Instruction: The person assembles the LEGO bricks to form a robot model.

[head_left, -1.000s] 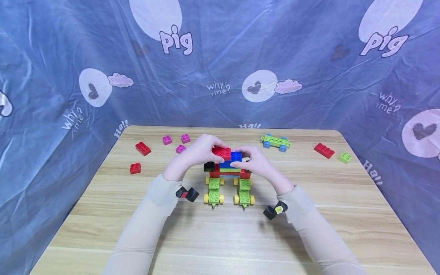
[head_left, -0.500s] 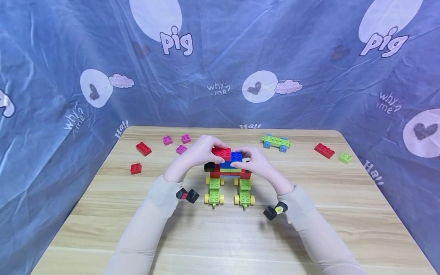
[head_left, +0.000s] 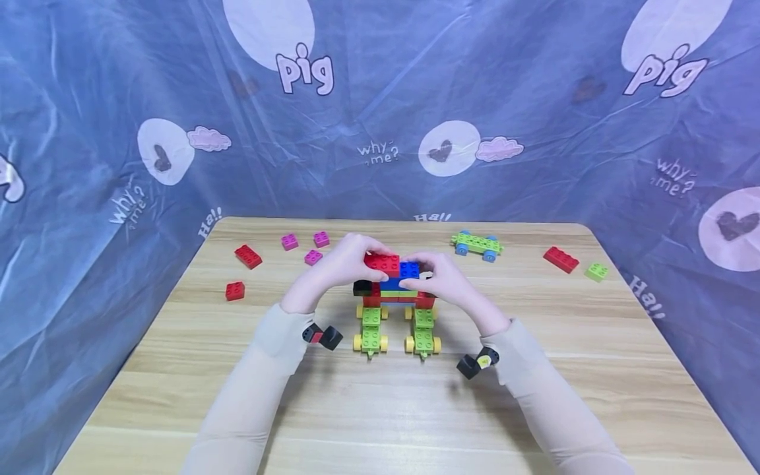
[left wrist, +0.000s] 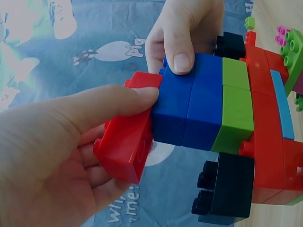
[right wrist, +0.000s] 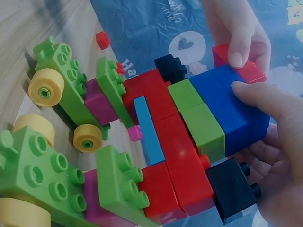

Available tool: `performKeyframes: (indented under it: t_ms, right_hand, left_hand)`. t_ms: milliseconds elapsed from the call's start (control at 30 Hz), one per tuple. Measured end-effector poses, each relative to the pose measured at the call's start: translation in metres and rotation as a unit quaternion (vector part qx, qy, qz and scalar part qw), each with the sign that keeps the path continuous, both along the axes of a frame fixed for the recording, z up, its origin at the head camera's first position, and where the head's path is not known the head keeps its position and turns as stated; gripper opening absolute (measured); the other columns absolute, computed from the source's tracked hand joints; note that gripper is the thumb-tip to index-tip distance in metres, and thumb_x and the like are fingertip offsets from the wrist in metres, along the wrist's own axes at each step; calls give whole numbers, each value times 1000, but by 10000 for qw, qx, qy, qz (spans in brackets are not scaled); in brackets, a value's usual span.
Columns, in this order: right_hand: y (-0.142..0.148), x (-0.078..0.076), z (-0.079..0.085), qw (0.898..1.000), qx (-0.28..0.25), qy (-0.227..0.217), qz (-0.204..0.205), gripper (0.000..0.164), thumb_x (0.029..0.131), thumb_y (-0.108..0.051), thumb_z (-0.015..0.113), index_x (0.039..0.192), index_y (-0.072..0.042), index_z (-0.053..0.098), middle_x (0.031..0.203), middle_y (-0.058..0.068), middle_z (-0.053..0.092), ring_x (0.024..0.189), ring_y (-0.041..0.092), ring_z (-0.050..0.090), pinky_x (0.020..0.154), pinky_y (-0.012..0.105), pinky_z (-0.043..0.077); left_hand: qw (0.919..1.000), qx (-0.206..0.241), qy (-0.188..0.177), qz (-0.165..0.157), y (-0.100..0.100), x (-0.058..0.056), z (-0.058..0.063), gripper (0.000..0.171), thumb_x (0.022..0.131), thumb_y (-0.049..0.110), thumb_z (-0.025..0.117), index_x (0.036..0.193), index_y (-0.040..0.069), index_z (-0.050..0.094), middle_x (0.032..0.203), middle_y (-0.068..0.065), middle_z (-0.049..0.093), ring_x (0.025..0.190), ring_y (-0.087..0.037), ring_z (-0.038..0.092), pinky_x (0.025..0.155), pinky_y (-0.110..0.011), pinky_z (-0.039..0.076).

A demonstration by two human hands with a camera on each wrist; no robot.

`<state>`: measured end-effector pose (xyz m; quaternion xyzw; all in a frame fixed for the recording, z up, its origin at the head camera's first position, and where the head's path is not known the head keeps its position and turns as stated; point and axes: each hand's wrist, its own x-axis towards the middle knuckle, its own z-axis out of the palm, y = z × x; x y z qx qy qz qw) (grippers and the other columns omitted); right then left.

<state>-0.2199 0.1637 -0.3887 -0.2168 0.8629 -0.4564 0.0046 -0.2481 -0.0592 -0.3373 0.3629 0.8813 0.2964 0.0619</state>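
Observation:
My left hand (head_left: 348, 262) pinches a red brick (left wrist: 124, 142), thumb on one side and fingers on the other. The brick lies on the top end of stacked blue bricks (left wrist: 189, 106) and overhangs them, its hollow underside partly showing. On the blue bricks' other end my right hand (head_left: 438, 277) keeps its grip, thumb on the near face and fingers behind. Below the blue come light green bricks (right wrist: 201, 125), then red bricks (right wrist: 177, 158) with black bricks (right wrist: 232, 189) jutting from the sides. Two green wheeled bases (head_left: 371, 338) with yellow wheels carry the build.
On the wooden table (head_left: 392, 422), red bricks (head_left: 247, 257) and pink bricks (head_left: 313, 257) lie at the left. A green car base (head_left: 477, 243) with blue wheels stands behind the build. Another red brick (head_left: 561, 259) and a green brick (head_left: 596, 272) are at the right.

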Motion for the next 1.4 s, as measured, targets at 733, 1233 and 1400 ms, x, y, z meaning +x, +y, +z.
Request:
performKeyframes:
  t_ms: [733,1233,1400]
  right_hand:
    - [13,8,0,9995,-194,213,-106,45,86,-22,73,125,-3,62,121,14,66,110,31,61,96,50,49]
    - [60,11,-12,9778,-938,1498,-1128,28,84,2,69,112,6,65,105,24,68,88,-7,59,85,14,47]
    - [78,20,-6,9746,-752,1599,-1378,24,84,6,67,108,12,64,101,30,66,86,-7,58,82,13,46]
  left_hand:
    - [9949,657,563,-510,-6,-4,-19,46,79,23,77,121,7,66,116,-9,69,99,-20,63,83,-32,52]
    - [9960,812,312,-182,-6,-4,-29,48,78,27,80,120,9,67,113,-7,70,91,-17,64,78,-29,54]
    - [9966,781,262,-82,-6,-3,-31,47,79,28,80,120,10,68,112,-7,70,91,-18,64,78,-30,54]
